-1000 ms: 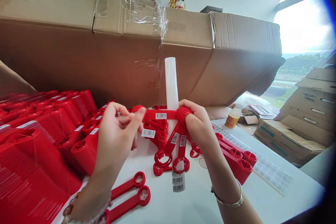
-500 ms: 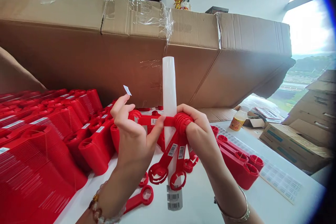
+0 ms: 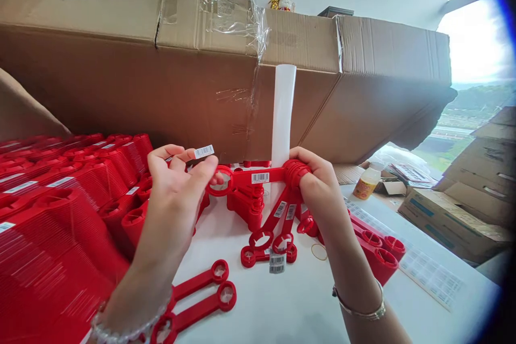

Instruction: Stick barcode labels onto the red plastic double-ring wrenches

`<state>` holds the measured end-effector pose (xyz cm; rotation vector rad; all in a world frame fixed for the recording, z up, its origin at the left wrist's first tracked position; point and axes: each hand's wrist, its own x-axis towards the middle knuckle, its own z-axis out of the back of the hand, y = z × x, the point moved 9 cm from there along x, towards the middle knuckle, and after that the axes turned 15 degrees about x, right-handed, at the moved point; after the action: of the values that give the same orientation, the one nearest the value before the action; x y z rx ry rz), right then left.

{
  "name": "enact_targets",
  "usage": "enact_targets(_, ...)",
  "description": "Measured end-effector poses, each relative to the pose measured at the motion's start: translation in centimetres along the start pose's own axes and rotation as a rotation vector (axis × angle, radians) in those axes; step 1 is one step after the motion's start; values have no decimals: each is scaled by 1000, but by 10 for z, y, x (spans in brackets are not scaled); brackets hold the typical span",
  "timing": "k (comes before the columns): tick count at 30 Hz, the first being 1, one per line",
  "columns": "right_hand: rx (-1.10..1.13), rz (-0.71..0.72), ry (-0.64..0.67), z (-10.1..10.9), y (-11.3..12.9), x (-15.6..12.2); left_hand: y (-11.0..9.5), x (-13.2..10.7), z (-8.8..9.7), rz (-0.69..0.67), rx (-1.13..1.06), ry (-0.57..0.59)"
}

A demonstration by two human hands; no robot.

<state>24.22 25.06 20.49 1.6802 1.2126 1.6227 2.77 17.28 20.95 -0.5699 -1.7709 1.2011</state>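
Observation:
My left hand (image 3: 175,188) holds a small white barcode label (image 3: 203,151) between index fingertip and thumb; its other fingers curl loosely near the ring end of a red plastic piece. My right hand (image 3: 318,174) is closed round the stacked ring ends of several red plastic pieces (image 3: 262,176), which fan out to the left and downward. Barcode labels show on their flat bars. A white strip of label backing (image 3: 284,113) rises from behind the right hand, its lower end bearing barcode labels (image 3: 277,264).
Tall stacks of red pieces (image 3: 68,226) fill the left side. Loose red pieces (image 3: 203,306) lie on the white table (image 3: 258,312), near a rubber band (image 3: 319,251). Label sheets (image 3: 431,279), a bottle (image 3: 366,181) and cartons (image 3: 455,220) are at right. A large cardboard box (image 3: 201,91) stands behind.
My left hand has drawn left and turned, bringing thumb and index together at the label. The right hand, red pieces and backing strip have shifted slightly right and up.

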Motion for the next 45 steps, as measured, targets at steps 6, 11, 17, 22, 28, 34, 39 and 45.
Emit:
enact_targets(6, 58, -57, -10, 6, 1, 4, 0, -3, 6, 103, 2, 13)
enact_targets(11, 46, -96, -7, 8, 2, 2, 3, 0, 3, 63, 28, 54)
enact_targets(17, -21, -47, -13, 5, 1, -1, -28, -1, 15, -339, 230, -134)
enact_targets(22, -35, -23, 6, -3, 2, -6, -45, -25, 12, -300, 497, -209)
enact_targets(28, -52, -48, 4, -6, 5, -12, -30, -35, -10, -148, 602, 45)
enact_targets(34, -46, -44, 16, -6, 6, -13, -22, -30, -13, -133, 619, 135)
enact_targets(39, -35, -69, 28, -8, 6, -14, -21, -30, -14, -139, 596, 123)
enact_targets(45, -38, -75, 41, -10, 11, -15, -17, -26, -19, -129, 593, 181)
